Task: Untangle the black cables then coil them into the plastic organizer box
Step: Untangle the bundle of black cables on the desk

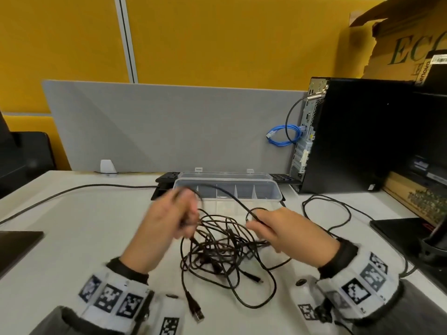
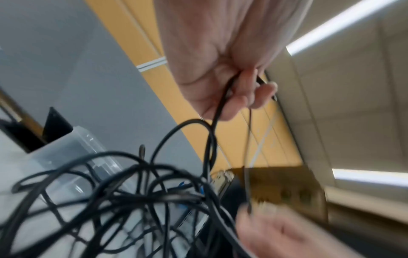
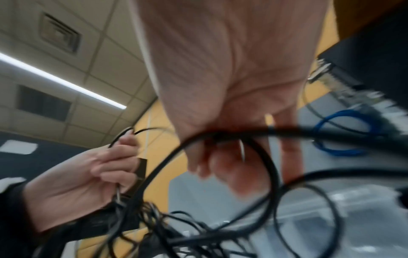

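Black cables knotted on the white desk at 6 o'clock of the open plastic organizer box — not yet inside. Left hand clenched round lifted strands at 10 o'clock of the knot; right hand pinching one strand at 2 o'clock.
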The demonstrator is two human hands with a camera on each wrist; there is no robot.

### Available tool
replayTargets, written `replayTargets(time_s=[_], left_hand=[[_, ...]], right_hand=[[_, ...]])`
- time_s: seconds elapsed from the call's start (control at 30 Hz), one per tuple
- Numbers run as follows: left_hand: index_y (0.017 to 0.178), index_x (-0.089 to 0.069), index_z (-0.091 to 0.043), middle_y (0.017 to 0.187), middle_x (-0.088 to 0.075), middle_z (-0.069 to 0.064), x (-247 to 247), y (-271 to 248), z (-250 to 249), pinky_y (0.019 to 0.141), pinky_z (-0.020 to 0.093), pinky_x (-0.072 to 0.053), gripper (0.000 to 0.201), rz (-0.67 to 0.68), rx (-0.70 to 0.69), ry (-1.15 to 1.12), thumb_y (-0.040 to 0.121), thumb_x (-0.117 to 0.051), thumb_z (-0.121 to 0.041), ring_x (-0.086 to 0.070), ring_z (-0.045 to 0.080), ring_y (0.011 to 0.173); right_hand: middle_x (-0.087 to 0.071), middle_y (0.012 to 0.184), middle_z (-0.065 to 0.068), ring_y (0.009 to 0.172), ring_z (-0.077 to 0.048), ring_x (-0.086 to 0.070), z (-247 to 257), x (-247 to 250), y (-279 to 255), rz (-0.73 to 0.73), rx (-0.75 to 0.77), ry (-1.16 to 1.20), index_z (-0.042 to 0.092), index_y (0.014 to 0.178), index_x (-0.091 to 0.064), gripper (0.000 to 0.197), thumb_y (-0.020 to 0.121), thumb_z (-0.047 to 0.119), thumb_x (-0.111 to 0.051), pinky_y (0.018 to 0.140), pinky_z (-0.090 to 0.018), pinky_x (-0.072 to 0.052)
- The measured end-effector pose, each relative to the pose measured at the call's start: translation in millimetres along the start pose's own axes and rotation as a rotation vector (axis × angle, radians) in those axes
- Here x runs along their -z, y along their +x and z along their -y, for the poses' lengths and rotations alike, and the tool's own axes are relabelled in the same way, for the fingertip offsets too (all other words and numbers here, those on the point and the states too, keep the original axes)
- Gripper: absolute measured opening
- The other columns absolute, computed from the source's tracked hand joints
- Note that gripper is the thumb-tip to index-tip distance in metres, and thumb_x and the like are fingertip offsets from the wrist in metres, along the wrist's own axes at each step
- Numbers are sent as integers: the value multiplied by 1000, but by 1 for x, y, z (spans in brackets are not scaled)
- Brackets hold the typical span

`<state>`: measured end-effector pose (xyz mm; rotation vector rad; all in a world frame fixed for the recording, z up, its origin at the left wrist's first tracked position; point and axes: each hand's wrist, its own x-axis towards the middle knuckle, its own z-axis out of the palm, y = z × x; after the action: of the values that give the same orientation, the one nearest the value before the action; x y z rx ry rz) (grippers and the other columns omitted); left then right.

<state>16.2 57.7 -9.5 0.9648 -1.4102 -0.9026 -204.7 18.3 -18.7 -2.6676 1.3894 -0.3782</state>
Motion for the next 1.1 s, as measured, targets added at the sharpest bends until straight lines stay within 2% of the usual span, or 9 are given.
replayTargets(time_s=[0.17, 0.27, 0.37, 0.5, 0.6, 0.7, 0.8, 0.97, 1.1], left_hand=[[75, -48, -11, 55, -49, -3, 8, 10, 1, 50, 24, -51, 30, -333, -24, -333, 100, -33, -21, -44, 11, 47], [105, -52, -14, 101, -61, 4, 7, 16, 12, 63, 23, -54, 14, -418, 1, -41, 98, -40, -15, -56, 14, 81], [136, -31, -28, 132, -34, -13, 1, 16, 10, 108, 38, -30, 48, -202, -90, 654, 93, -51, -32, -35, 4, 120], [132, -28, -45, 126, -42, -27, -36, 18, -5, 113, 37, -8, 64, 238, -230, 953, 74, -33, -73, -35, -8, 116], [92, -50, -43, 84, -61, -16, -44, 29, -8, 91, 31, -34, 27, 383, -229, 860, 81, -41, -66, -54, -3, 83], [70, -51, -29, 61, -50, -8, -35, 36, -11, 63, 23, -38, 27, 458, -218, 731, 91, -48, -45, -48, 4, 61], [65, -49, -20, 56, -43, -11, -21, 38, -18, 53, 12, -32, 31, 382, -194, 417, 90, -52, -38, -38, 1, 52], [64, -51, -22, 50, -31, -10, -1, 42, -28, 56, 27, -31, 31, 104, -129, -4, 93, -47, -33, -26, 6, 43], [71, -45, -16, 50, -33, -6, 19, 48, -37, 44, 20, -37, 30, -51, -22, -144, 96, -40, -33, -26, 9, 39]], right_hand=[[-65, 63, -1, 57, -3, -50, -31, 12, -7, 109, -77, 240, 18, 67, -46, 35, 99, 31, -38, 63, -11, -37], [-63, 61, 0, 56, -5, -53, -24, 18, -7, -55, -25, 154, 27, 70, -40, 32, 99, 38, -32, 61, -14, -40], [-56, 59, 3, 59, -11, -56, -6, 16, -10, -117, 27, -36, 32, 75, -32, 28, 98, 45, -23, 67, -30, -47], [-40, 55, 8, 63, -20, -59, 12, 11, -8, -293, 88, -120, 28, 99, -40, 51, 87, 58, 0, 63, -38, -49], [-32, 52, 12, 56, -17, -47, 12, 11, -5, -364, 73, -73, 24, 103, -45, 61, 82, 59, 1, 51, -30, -38], [-36, 57, 11, 57, -12, -39, 3, 12, -8, -331, 72, -18, 19, 88, -44, 53, 88, 58, -8, 52, -28, -34], [-41, 62, 8, 58, -9, -40, -14, 9, -12, -230, 64, 129, 24, 72, -39, 34, 96, 45, -28, 63, -31, -40], [-55, 69, 4, 62, -7, -49, -37, 9, -19, -6, -13, 165, 24, 72, -46, 28, 96, 37, -42, 65, -27, -43], [-62, 73, 0, 69, -13, -59, -46, 4, -23, 18, -63, 197, 19, 77, -52, 29, 96, 38, -41, 75, -38, -51]])
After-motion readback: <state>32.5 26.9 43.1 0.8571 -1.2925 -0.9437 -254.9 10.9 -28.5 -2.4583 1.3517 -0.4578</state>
